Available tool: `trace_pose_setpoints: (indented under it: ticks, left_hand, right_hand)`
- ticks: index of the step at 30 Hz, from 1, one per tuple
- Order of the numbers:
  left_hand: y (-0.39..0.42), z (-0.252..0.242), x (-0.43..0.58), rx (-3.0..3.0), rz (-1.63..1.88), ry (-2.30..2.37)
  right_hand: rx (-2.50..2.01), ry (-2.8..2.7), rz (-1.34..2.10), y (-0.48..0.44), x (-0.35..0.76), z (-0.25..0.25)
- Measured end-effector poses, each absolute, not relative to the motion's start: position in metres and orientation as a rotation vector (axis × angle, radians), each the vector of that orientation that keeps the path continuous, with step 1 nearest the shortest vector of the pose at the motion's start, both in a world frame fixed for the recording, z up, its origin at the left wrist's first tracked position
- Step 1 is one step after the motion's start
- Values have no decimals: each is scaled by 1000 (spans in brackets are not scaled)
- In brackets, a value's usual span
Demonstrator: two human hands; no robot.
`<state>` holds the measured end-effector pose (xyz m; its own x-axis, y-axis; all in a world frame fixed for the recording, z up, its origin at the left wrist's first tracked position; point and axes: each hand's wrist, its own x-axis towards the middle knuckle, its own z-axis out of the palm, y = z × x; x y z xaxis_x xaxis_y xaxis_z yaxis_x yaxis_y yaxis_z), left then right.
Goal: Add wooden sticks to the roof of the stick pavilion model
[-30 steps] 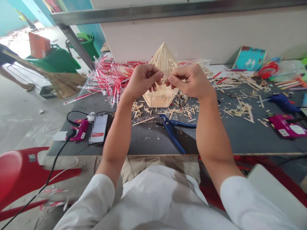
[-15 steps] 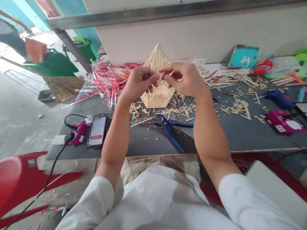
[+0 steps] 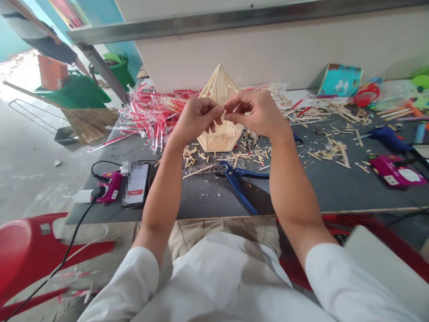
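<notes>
Bringing their fingertips closer than a moment ago, the left hand (image 3: 197,120) and right hand (image 3: 258,114) now curl in a pinch, anything held too small to tell, in front of the upright wooden-stick pyramid (image 3: 219,87) near the picture's centre

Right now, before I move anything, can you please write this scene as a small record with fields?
left hand: raised, fingers curled, fingertips close to the right hand
right hand: raised, fingers curled toward the left hand
held item: too small to tell
nearest thing: stick frame, pointed, upright, behind the hands
table items: pliers with blue handles, phone, glue gun, wrapped sticks in red-printed plastic
</notes>
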<state>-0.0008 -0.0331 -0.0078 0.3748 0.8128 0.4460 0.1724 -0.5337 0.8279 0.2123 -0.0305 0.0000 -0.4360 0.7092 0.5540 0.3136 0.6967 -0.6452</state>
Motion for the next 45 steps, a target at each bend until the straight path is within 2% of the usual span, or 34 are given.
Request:
trace_pose_setpoints:
  ticks: [34, 45]
  left_hand:
    - [-28, -13, -2, 1970, 1118, 870]
    - [-25, -10, -16, 1984, 1275, 979]
  right_hand:
    - [-791, -2066, 500, -34, 206, -1]
    - [-1006, -1958, 347, -22, 250, 2]
